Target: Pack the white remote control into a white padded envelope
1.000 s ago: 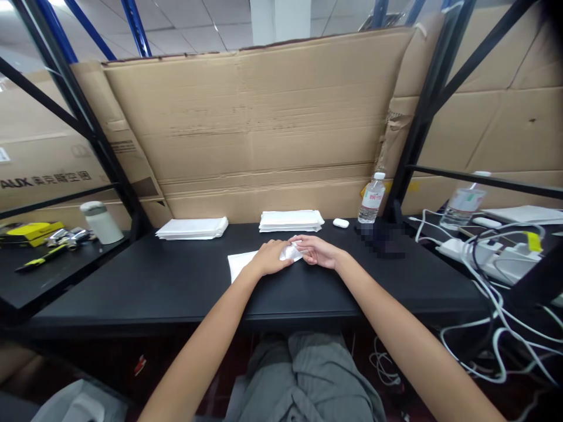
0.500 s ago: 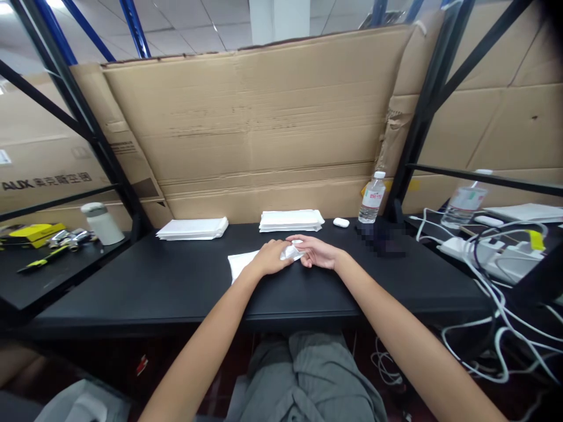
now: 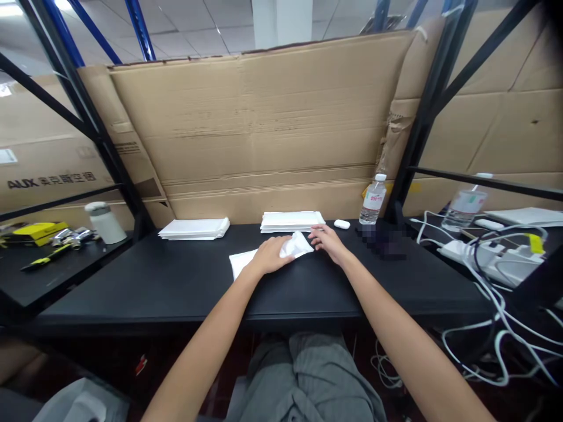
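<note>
A bunched white sheet (image 3: 295,245) lies on the black desk (image 3: 145,281), its flat end spreading out to the left. The left hand (image 3: 270,256) presses down on it, fingers together and not gripping; the right hand (image 3: 328,243), fingers spread and empty, sits just beside it, near a stack of white sheets (image 3: 291,221).

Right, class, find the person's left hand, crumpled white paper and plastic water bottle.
Left hand (image 3: 269,257), head view, back of the hand.
Crumpled white paper (image 3: 295,245), head view, raised fold.
Plastic water bottle (image 3: 373,202), head view, label.
</note>
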### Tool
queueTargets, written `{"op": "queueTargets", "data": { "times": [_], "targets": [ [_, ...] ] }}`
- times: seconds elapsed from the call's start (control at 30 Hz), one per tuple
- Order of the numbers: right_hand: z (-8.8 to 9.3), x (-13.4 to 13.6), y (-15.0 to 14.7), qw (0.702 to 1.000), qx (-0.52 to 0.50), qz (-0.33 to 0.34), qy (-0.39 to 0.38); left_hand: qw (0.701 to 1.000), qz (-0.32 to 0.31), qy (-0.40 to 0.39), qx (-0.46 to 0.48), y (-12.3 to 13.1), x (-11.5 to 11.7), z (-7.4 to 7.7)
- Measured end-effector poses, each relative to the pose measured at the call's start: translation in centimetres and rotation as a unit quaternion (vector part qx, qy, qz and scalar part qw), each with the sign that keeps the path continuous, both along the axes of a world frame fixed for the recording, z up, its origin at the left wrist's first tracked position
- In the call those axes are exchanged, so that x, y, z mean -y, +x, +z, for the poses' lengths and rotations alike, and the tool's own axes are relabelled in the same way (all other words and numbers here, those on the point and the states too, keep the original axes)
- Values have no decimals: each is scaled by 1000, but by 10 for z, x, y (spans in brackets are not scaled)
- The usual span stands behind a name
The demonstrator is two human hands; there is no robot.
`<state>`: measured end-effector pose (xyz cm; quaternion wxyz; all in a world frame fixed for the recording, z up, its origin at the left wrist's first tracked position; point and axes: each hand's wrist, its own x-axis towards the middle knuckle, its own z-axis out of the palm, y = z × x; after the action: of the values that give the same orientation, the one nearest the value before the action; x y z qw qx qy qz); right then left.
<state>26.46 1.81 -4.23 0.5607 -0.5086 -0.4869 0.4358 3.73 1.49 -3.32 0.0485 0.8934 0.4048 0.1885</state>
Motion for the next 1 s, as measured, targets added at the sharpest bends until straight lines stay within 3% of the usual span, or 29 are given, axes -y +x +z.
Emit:
{"op": "queueTargets", "data": {
  "times": [0.07,0.23,0.3,0.7,0.9,1.0],
  "targets": [
    [-2,2,-5,999,1,32,-3,1000,-5,20,11,1,1,1],
    [1,13,-17,981,-54,187,-15,995,-29,82,39,3,4,3],
    [3,16,-19,976,-63,209,-13,994,-38,95,41,5,6,5],
    [-12,6,-18,982,-39,184,-10,994,-21,108,5,14,12,2],
    [-10,6,-14,983,-63,174,-8,992,45,118,20,12,10,5],
    [-5,7,-7,985,-93,142,-6,984,108,127,70,1,2,5]
  ]
}}
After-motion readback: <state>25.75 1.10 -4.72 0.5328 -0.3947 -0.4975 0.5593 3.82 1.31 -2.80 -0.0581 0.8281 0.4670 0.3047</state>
